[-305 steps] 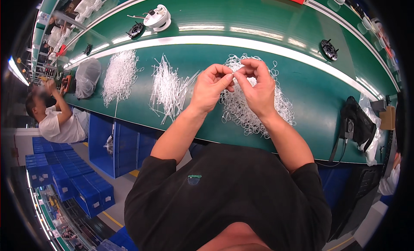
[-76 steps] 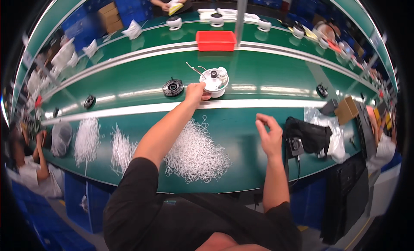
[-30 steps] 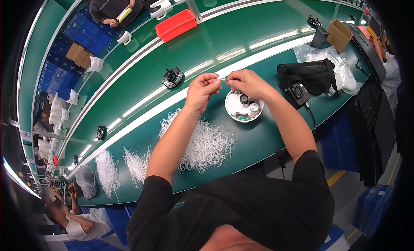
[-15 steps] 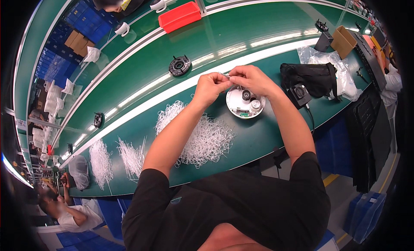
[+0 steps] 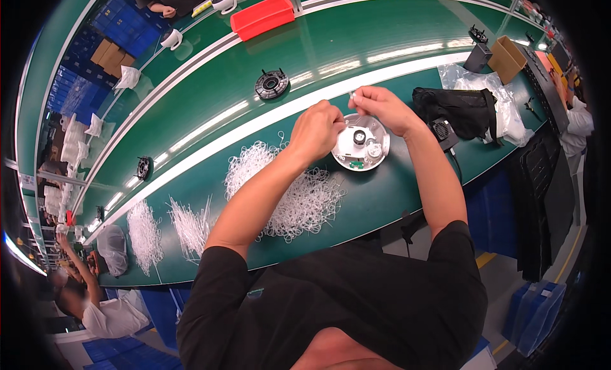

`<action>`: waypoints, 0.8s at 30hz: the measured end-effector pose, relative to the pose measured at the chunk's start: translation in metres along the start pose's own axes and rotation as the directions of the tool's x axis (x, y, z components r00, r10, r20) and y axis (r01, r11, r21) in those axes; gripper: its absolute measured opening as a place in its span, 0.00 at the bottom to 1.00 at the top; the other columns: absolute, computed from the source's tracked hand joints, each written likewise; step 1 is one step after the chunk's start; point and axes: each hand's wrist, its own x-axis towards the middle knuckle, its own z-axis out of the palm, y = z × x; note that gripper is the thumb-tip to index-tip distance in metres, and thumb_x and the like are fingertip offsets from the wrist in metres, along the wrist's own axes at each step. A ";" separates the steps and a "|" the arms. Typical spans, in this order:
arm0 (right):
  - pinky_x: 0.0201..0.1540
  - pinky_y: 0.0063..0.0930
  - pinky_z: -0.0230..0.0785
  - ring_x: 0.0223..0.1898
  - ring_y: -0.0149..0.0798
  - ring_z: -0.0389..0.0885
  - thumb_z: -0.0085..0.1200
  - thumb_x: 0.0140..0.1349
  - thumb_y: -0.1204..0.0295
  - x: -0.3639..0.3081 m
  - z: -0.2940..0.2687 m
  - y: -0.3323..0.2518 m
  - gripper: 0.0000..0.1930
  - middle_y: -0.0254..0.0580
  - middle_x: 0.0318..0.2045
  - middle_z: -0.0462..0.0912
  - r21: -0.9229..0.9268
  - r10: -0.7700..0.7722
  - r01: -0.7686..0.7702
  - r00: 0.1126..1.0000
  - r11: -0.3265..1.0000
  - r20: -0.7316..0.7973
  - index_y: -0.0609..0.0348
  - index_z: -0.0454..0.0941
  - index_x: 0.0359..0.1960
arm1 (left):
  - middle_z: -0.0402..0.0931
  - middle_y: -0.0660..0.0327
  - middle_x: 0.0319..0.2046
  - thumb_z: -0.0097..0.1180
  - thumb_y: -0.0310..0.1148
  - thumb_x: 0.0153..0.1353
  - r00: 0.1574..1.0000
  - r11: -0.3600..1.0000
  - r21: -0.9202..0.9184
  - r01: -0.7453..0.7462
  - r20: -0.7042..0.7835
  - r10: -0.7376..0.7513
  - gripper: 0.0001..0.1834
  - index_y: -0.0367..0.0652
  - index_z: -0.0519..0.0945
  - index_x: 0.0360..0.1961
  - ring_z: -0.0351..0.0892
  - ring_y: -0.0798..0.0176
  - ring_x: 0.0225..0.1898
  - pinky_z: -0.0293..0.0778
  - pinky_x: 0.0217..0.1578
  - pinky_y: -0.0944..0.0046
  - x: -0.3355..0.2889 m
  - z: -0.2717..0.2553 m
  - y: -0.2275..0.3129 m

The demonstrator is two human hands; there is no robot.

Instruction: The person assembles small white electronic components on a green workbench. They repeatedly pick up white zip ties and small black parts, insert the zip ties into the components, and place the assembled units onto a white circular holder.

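Note:
A round white housing (image 5: 344,155) lies on the green bench in front of me, with a black-rimmed round part (image 5: 359,136), a white round part beside it and a small green circuit board (image 5: 356,165) inside. My left hand (image 5: 317,131) is closed at the housing's left rim, its fingers curled; whatever they grip is hidden. Just above the far rim, my right hand (image 5: 380,107) pinches a small pale piece (image 5: 352,96) between thumb and fingertips. Left of the housing, partly behind my left forearm, spreads a pile of white looped ties (image 5: 305,201).
More white strands (image 5: 191,227) and another bundle (image 5: 145,236) lie farther left. Black round parts (image 5: 272,84) sit on the green belt beyond the bench edge. A red bin (image 5: 262,17) stands at the back. To the right are a black bag (image 5: 455,114) and a cardboard box (image 5: 507,59).
My hands have parted: the right moved up and right with the small piece, the left came down to the housing's rim. The black part on the belt shifted right and away.

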 end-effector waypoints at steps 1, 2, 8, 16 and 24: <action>0.32 0.19 0.64 0.28 0.21 0.70 0.55 0.69 0.68 -0.002 0.001 0.000 0.08 0.28 0.29 0.80 -0.129 -0.016 0.018 1.000 0.992 0.019 0.60 0.81 0.39 | 0.78 0.53 0.32 0.65 0.29 0.55 1.000 0.999 -0.016 0.028 -0.005 -0.028 0.06 0.37 0.83 0.31 0.80 0.50 0.35 0.75 0.38 0.55 0.000 0.001 -0.002; 0.32 0.20 0.64 0.28 0.21 0.70 0.57 0.68 0.69 -0.005 0.004 -0.003 0.08 0.28 0.29 0.80 -0.252 -0.029 0.039 0.999 0.967 0.045 0.60 0.81 0.39 | 0.79 0.53 0.31 0.66 0.29 0.55 0.998 0.998 -0.030 0.062 -0.009 -0.062 0.06 0.37 0.83 0.30 0.81 0.50 0.35 0.75 0.38 0.55 -0.001 0.002 -0.005; 0.33 0.27 0.69 0.29 0.27 0.75 0.65 0.57 0.75 -0.007 0.022 -0.016 0.07 0.35 0.28 0.82 -0.581 -0.078 0.128 0.991 0.804 0.111 0.62 0.83 0.37 | 0.80 0.52 0.31 0.68 0.31 0.54 0.989 0.983 -0.106 0.147 -0.003 -0.148 0.09 0.37 0.83 0.29 0.82 0.49 0.35 0.76 0.38 0.54 -0.007 0.001 -0.013; 0.36 0.31 0.70 0.30 0.36 0.76 0.64 0.56 0.75 -0.007 0.017 -0.032 0.06 0.40 0.28 0.78 -0.798 -0.017 0.209 0.970 0.565 0.242 0.60 0.82 0.34 | 0.79 0.51 0.33 0.63 0.31 0.56 0.994 0.996 -0.033 0.077 -0.081 -0.080 0.07 0.38 0.81 0.28 0.80 0.44 0.37 0.75 0.40 0.49 -0.011 -0.002 -0.017; 0.37 0.31 0.70 0.32 0.35 0.77 0.63 0.58 0.68 -0.010 0.023 -0.024 0.11 0.40 0.27 0.79 -0.660 0.024 -0.064 0.997 0.748 -0.070 0.62 0.82 0.38 | 0.78 0.53 0.35 0.63 0.32 0.59 0.983 0.974 -0.165 0.159 -0.063 -0.171 0.08 0.39 0.80 0.33 0.80 0.49 0.38 0.75 0.40 0.53 -0.025 -0.016 -0.033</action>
